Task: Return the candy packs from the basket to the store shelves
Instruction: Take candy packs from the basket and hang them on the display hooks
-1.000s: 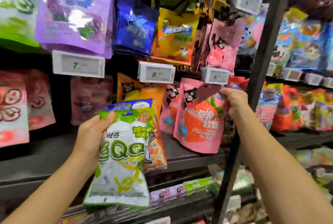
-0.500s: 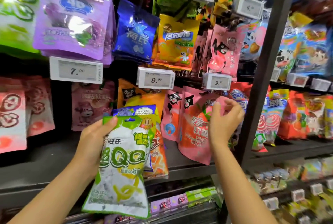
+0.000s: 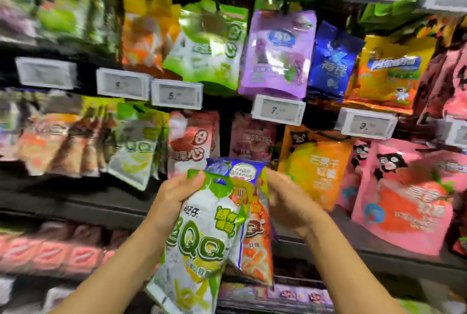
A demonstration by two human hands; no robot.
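While the left hand (image 3: 177, 193) grips the green QQ pack (image 3: 199, 243) by its top corner, the right hand (image 3: 285, 202) curls round the orange pack (image 3: 257, 250) behind it; sorting seems underway, and next needs the matching green-and-white packs (image 3: 136, 151) at the shelf's left.

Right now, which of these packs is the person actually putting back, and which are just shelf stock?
In hand, for the job:
- green and white QQ pack, gripped by the left hand
- orange pack and blue-topped pack behind it, with the right hand at their edge

Just shelf stock:
- purple pack
- pink strawberry pack
- price tag
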